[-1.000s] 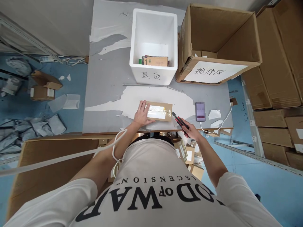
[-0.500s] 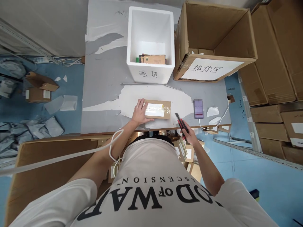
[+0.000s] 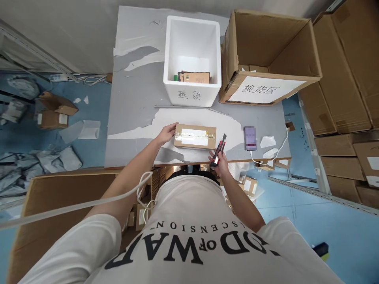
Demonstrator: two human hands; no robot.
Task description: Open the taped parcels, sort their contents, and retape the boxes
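A small brown cardboard box (image 3: 211,137) with a white label and clear tape lies on the table near its front edge. My left hand (image 3: 167,133) is at the box's left end, fingers stretched towards its far left corner; its thumb is hard to make out. Just off the near right corner of the box, my right hand (image 3: 221,162) is closed around a black and red utility knife (image 3: 218,151). The knife points away from me, slanting up to the right. Whether its blade is out is too small to tell.
Behind the small box stand a white foam box (image 3: 192,94) with packages inside and a large open carton (image 3: 269,88). A phone (image 3: 250,138) on a white cable and paper scraps (image 3: 268,141) lie to the right. A white tube (image 3: 89,204) crosses before my left arm.
My left hand has slid from the top of the small box to its left end. My right hand has brought the utility knife left, closer to the box, and its tip now slants right.
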